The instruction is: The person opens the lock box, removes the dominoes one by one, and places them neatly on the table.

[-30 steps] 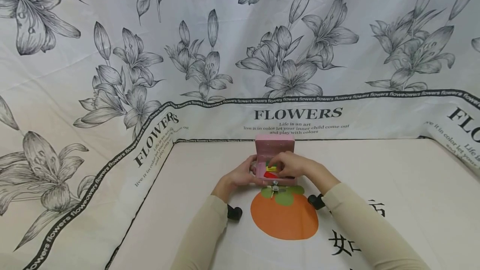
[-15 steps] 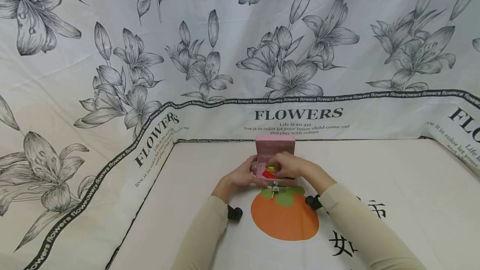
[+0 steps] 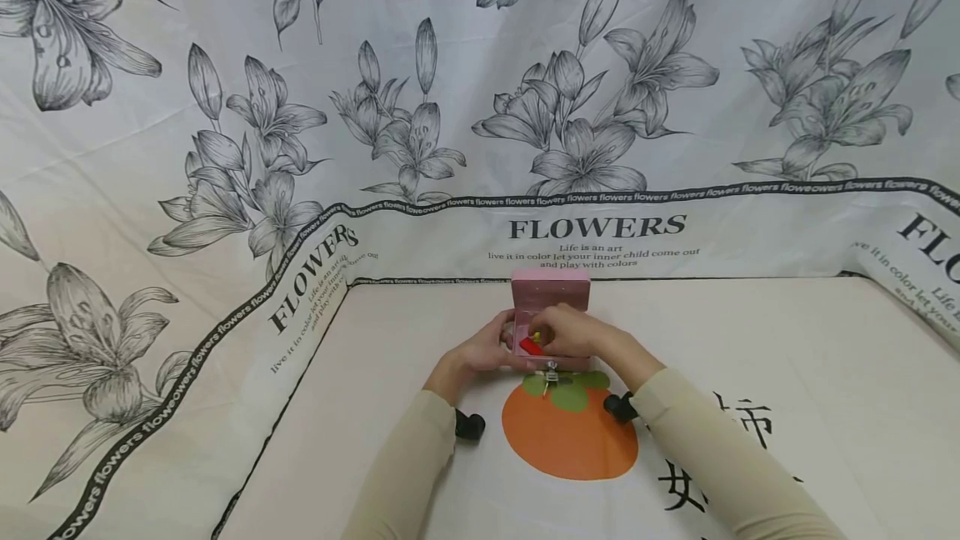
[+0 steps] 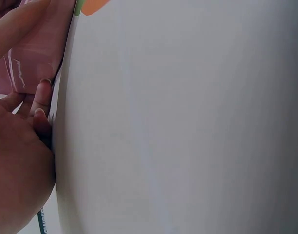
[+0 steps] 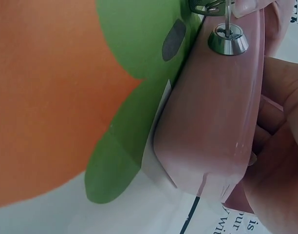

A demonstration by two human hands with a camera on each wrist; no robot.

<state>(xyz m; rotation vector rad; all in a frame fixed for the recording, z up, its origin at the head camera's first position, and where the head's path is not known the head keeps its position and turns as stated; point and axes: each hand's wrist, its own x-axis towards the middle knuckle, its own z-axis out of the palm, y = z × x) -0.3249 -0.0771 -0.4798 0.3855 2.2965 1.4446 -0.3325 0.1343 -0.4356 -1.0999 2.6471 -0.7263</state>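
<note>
Left hand (image 3: 483, 348) grips pink lockbox (image 3: 551, 294); can't tell if right hand (image 3: 572, 332) pinches red piece (image 3: 530, 346). I'd brace lockbox, pinch gently.

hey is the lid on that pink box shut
No, the lid stands raised, and the right hand is inside the pink box.

A raised pink lid (image 3: 551, 293) bars the back of the glossy pink rectangular box (image 5: 207, 117), the left hand (image 3: 483, 349) its left side, the right hand (image 3: 573, 332) much of its opening; a hand could pass over white cloth (image 3: 712, 323) right of the box
</note>
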